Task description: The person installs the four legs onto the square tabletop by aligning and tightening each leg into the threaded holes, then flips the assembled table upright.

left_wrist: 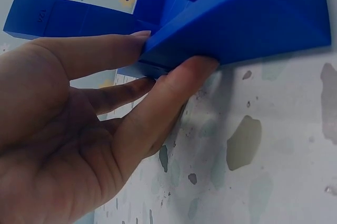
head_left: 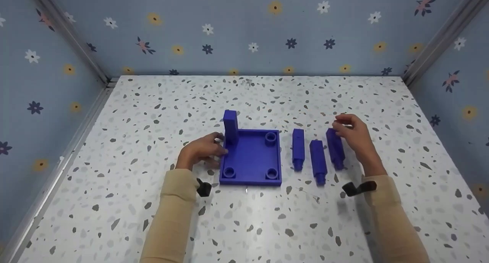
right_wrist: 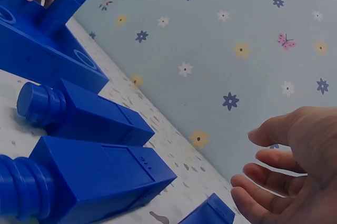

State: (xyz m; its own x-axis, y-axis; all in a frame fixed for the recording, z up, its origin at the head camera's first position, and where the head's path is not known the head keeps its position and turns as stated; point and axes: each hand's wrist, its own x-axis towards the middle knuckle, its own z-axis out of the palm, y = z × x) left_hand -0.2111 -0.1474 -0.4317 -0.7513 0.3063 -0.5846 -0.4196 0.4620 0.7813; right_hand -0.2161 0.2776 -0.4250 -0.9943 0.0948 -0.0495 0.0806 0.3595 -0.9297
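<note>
A square purple-blue tray-like base with round sockets in its corners lies flat. One square leg stands upright at its far left corner. My left hand holds the base's left edge; in the left wrist view one digit lies on the rim and another against the lower outer wall. Three loose legs with ribbed round ends lie right of the base: a left one, a middle one and a right one. Over the far end of the right leg, my right hand hovers with loosely bent fingers, holding nothing.
The white speckled tabletop reaches back to a blue flowered wall panel. Similar panels with metal frame posts stand at both sides. Dark wrist camera mounts sit on both tan sleeves.
</note>
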